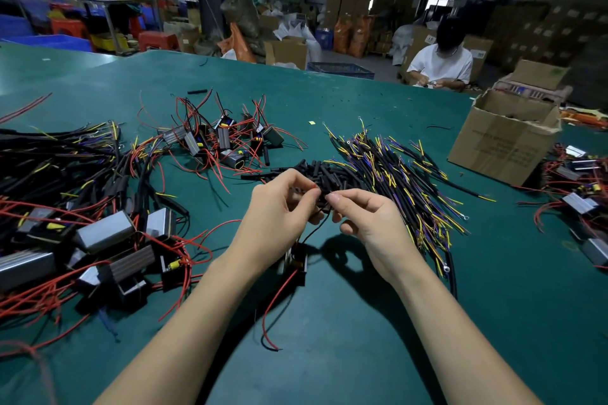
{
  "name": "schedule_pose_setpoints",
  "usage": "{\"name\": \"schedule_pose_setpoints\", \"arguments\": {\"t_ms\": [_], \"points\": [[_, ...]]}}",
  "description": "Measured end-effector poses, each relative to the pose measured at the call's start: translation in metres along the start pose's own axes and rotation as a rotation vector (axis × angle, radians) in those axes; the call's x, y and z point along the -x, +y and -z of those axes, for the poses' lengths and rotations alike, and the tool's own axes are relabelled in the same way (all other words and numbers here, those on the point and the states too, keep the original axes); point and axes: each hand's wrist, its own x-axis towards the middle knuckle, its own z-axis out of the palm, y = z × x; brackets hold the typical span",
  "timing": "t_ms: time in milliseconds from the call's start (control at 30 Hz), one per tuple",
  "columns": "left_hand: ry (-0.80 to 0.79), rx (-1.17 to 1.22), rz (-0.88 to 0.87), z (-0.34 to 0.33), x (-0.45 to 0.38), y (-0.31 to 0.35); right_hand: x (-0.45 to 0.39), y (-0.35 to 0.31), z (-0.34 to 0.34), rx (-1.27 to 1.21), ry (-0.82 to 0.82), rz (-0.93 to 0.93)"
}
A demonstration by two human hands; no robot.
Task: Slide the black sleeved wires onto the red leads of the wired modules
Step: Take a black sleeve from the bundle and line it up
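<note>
Left hand (279, 204) pinches red lead (314, 187); right hand (365, 217) pinches black sleeve (324, 199) (module (294, 261) dangling). Advice: align ends coaxially, push slowly.

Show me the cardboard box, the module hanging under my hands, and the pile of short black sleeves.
Cardboard box (500, 145), head view, on its front wall.
Hanging module (296, 261), head view, on its dark body.
Pile of short black sleeves (324, 173), head view, middle of the heap.

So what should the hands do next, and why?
Probably push the black tube in the right hand along the red wire pinched by the left hand. The two ends meet between the fingertips, and the module hangs below.
</note>
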Motion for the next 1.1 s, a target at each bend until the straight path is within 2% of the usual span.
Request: {"name": "schedule_pose_setpoints", "arguments": {"t_ms": [100,200,300,400,467,567,633,800,933,1100], "points": [[0.050,0.086,0.159,0.002,-0.003,0.001,-0.001,0.001,0.001,-0.111,0.021,-0.045],[-0.074,0.216,0.275,0.002,-0.004,0.005,-0.001,-0.001,0.001,-0.272,-0.001,-0.112],[-0.212,0.287,0.250,-0.001,-0.002,0.007,-0.002,-0.001,0.002,-0.357,-0.043,-0.147],[-0.230,0.205,0.206,-0.002,-0.002,0.004,0.000,0.001,-0.002,-0.387,-0.014,-0.121],[-0.207,0.203,0.221,-0.004,-0.003,0.003,0.001,0.007,-0.008,-0.304,0.075,-0.041],[-0.141,0.206,0.259,-0.008,-0.005,0.002,-0.002,0.014,-0.018,-0.050,0.264,0.174],[-0.119,0.152,0.258,-0.006,-0.005,-0.001,-0.003,0.016,-0.022,0.035,0.292,0.216],[-0.153,-0.099,0.143,0.002,-0.001,-0.005,-0.001,0.008,-0.007,0.220,0.170,0.000],[-0.188,-0.173,0.026,-0.001,0.002,-0.001,0.001,-0.003,0.000,0.103,0.066,0.166],[-0.205,-0.224,-0.006,-0.002,0.003,-0.003,0.002,-0.003,0.002,0.326,-0.035,0.242]]}}
